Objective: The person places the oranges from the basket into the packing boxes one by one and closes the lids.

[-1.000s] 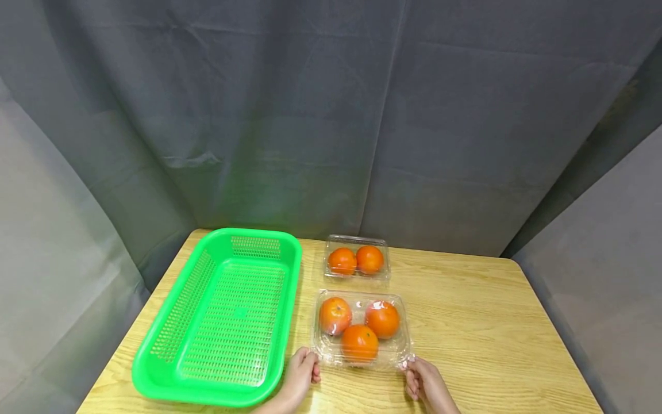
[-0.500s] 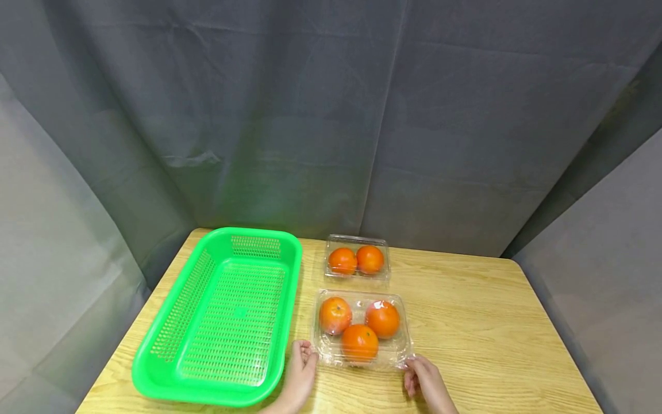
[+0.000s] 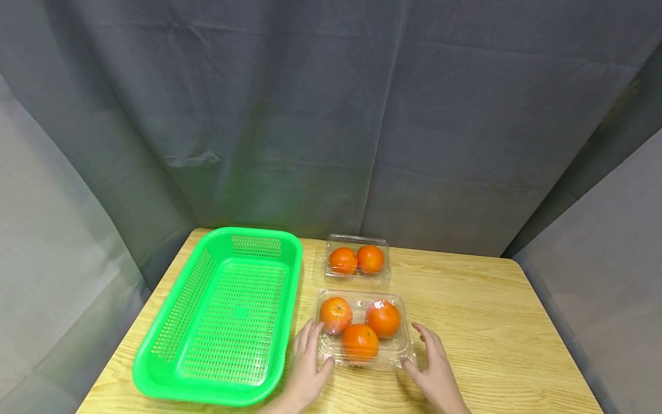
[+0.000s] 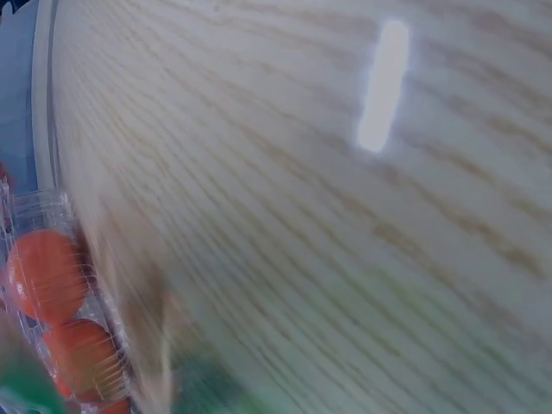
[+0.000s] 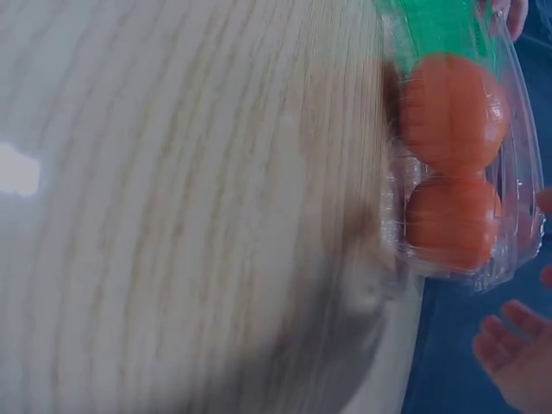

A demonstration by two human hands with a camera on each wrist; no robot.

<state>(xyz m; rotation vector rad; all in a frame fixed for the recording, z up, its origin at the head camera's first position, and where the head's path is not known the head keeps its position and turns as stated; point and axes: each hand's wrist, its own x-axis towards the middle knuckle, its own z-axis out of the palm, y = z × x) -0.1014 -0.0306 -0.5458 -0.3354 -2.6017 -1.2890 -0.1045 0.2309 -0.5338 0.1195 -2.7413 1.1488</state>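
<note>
A clear plastic clamshell box (image 3: 362, 296) with three oranges (image 3: 360, 344) lies on the table with its lid down. My left hand (image 3: 305, 368) is at the box's left side, fingers straightened along it and thumb toward the front left corner. On the opposite side my right hand (image 3: 435, 371) has its fingers spread, with the thumb right at the front right corner. In the right wrist view, fingers (image 5: 517, 349) show beside the box, and the clear wall (image 5: 522, 194) stands around the oranges. The left wrist view is blurred, with oranges (image 4: 47, 276) at its left edge.
A green perforated basket (image 3: 296, 287) stands to the left, close by the left forearm. Behind the front box sits a smaller clear box (image 3: 357, 239) holding two oranges (image 3: 370, 259). Grey curtains (image 3: 331, 115) hang beyond the wooden table (image 3: 481, 322).
Both hands have let go of the box's front corners. Their fingers have opened and moved forward along its left and right sides. The boxes and basket have stayed in place.
</note>
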